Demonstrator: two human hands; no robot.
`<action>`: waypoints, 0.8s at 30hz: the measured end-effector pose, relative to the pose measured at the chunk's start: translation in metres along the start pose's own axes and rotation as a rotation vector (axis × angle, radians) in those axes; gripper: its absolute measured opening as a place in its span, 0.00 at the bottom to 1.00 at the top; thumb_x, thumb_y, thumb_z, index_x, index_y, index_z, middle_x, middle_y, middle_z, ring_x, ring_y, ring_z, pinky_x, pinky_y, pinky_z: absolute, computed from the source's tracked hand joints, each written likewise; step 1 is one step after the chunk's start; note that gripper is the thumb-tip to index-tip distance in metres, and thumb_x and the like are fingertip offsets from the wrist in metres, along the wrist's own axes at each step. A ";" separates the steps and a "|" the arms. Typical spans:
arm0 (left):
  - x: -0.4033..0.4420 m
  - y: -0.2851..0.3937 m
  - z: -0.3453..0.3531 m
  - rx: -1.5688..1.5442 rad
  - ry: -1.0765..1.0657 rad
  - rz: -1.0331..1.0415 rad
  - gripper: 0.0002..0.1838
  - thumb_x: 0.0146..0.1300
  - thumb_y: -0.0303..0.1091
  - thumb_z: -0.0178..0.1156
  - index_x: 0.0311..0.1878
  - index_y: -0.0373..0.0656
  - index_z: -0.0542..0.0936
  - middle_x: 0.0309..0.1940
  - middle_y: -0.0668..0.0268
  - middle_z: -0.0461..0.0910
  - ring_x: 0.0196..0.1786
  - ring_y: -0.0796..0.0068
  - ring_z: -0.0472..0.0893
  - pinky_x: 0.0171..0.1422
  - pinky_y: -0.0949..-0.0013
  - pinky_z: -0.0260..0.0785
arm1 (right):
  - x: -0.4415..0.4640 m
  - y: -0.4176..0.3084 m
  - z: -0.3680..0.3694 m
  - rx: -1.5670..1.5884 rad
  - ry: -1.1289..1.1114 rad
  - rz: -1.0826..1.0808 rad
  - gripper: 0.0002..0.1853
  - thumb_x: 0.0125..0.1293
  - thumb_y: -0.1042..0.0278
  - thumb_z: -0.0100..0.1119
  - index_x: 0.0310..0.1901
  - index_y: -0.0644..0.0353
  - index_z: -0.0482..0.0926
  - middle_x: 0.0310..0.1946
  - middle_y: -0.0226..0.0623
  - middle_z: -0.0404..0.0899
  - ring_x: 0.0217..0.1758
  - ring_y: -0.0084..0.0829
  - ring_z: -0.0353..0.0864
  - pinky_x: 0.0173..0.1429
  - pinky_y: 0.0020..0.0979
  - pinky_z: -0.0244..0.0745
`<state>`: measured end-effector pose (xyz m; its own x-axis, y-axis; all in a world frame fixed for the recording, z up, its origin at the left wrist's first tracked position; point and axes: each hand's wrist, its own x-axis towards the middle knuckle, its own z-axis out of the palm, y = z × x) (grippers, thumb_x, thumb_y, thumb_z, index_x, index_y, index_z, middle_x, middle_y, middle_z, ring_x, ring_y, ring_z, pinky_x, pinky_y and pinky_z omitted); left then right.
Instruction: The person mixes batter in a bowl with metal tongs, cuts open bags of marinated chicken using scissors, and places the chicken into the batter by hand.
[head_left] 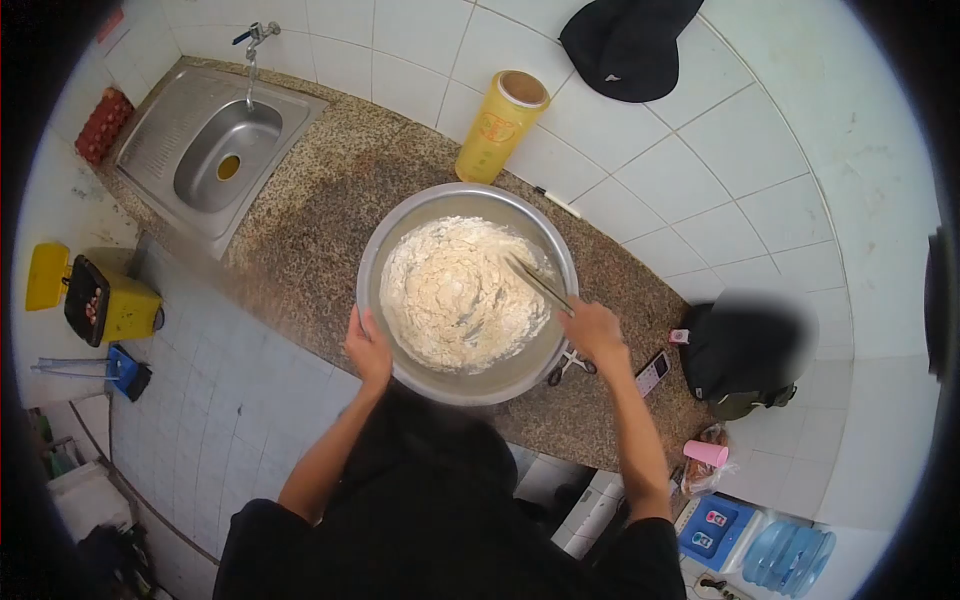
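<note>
A wide metal mixing bowl stands on the speckled stone counter in front of me. Inside it lies a pale, lumpy flour mixture, with loose dry flour around the edges. My left hand grips the bowl's near-left rim. From the right, my right hand reaches over the rim, its fingers closed round the handle of a long, thin metal utensil. The utensil slants down into the mixture; its tip is blurred, so its exact kind is unclear. Scissors lie beside the bowl, below my right wrist.
A yellow roll stands behind the bowl, near a marker. To the right are a remote control, a black bag and a pink cup. Water runs from a tap into the steel sink at far left.
</note>
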<state>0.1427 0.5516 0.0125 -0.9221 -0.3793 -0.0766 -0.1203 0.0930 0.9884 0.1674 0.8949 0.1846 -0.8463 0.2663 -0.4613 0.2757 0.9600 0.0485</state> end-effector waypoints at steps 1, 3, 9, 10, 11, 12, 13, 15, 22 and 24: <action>-0.001 0.001 0.002 0.004 -0.004 -0.002 0.24 0.77 0.37 0.51 0.64 0.23 0.73 0.54 0.44 0.82 0.55 0.61 0.83 0.60 0.64 0.72 | 0.009 -0.017 -0.001 0.067 -0.008 -0.008 0.25 0.75 0.44 0.47 0.61 0.55 0.75 0.42 0.54 0.84 0.50 0.56 0.84 0.54 0.51 0.79; -0.002 0.011 -0.001 0.024 -0.019 -0.002 0.24 0.77 0.37 0.51 0.65 0.23 0.72 0.54 0.43 0.82 0.55 0.61 0.83 0.61 0.64 0.72 | 0.029 -0.047 0.021 0.200 0.027 -0.081 0.26 0.76 0.43 0.44 0.62 0.56 0.74 0.42 0.55 0.84 0.49 0.57 0.84 0.54 0.52 0.78; -0.003 0.023 0.001 -0.024 0.037 -0.044 0.24 0.77 0.37 0.51 0.65 0.25 0.72 0.56 0.45 0.81 0.56 0.61 0.82 0.61 0.64 0.72 | -0.031 -0.108 0.048 0.284 -0.176 -0.347 0.24 0.75 0.46 0.49 0.57 0.58 0.76 0.42 0.55 0.84 0.49 0.55 0.83 0.54 0.54 0.77; -0.003 0.021 0.000 -0.007 0.058 -0.024 0.23 0.77 0.37 0.50 0.64 0.27 0.73 0.54 0.48 0.82 0.54 0.63 0.82 0.60 0.64 0.72 | -0.046 -0.098 0.046 0.259 -0.186 -0.390 0.24 0.74 0.45 0.50 0.59 0.55 0.76 0.40 0.56 0.84 0.48 0.57 0.83 0.54 0.53 0.78; -0.002 0.016 0.000 0.012 0.079 -0.005 0.21 0.78 0.36 0.49 0.62 0.29 0.75 0.53 0.51 0.83 0.53 0.65 0.82 0.59 0.65 0.72 | -0.057 -0.079 0.042 0.235 -0.198 -0.433 0.24 0.74 0.44 0.51 0.60 0.52 0.77 0.39 0.56 0.84 0.46 0.60 0.83 0.54 0.52 0.79; -0.003 0.012 -0.001 0.031 0.100 0.013 0.20 0.78 0.36 0.48 0.61 0.30 0.76 0.51 0.54 0.84 0.52 0.67 0.82 0.58 0.66 0.71 | -0.062 -0.063 0.036 0.176 -0.211 -0.428 0.23 0.73 0.44 0.52 0.60 0.50 0.77 0.39 0.55 0.84 0.47 0.58 0.84 0.53 0.52 0.79; -0.003 0.008 -0.001 0.038 0.099 0.009 0.20 0.78 0.36 0.47 0.61 0.30 0.76 0.51 0.54 0.84 0.52 0.67 0.82 0.58 0.66 0.71 | -0.065 -0.048 0.029 0.118 -0.222 -0.420 0.23 0.73 0.43 0.52 0.60 0.47 0.78 0.39 0.54 0.85 0.47 0.56 0.85 0.52 0.52 0.80; -0.001 0.001 -0.003 0.049 0.092 0.006 0.20 0.78 0.36 0.47 0.61 0.31 0.76 0.51 0.54 0.84 0.52 0.67 0.82 0.58 0.65 0.72 | -0.068 -0.033 -0.008 -0.060 -0.307 -0.304 0.21 0.72 0.43 0.54 0.58 0.44 0.80 0.40 0.52 0.85 0.48 0.54 0.85 0.52 0.51 0.80; -0.001 0.016 -0.004 0.048 0.071 0.031 0.20 0.77 0.37 0.48 0.61 0.29 0.76 0.49 0.52 0.84 0.51 0.64 0.83 0.58 0.64 0.72 | -0.011 -0.002 -0.022 -0.175 -0.054 -0.110 0.19 0.71 0.49 0.55 0.55 0.52 0.79 0.40 0.50 0.85 0.46 0.50 0.86 0.51 0.50 0.81; -0.001 0.023 -0.004 0.064 0.060 0.039 0.21 0.77 0.37 0.48 0.61 0.29 0.76 0.49 0.51 0.84 0.51 0.63 0.83 0.57 0.64 0.72 | 0.010 -0.010 -0.009 -0.123 0.056 -0.102 0.19 0.72 0.53 0.54 0.56 0.55 0.78 0.39 0.51 0.85 0.46 0.51 0.86 0.50 0.49 0.81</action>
<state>0.1426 0.5500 0.0358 -0.9031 -0.4285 -0.0282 -0.1098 0.1669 0.9798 0.1515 0.8886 0.1876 -0.8923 0.1676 -0.4191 0.1317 0.9848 0.1135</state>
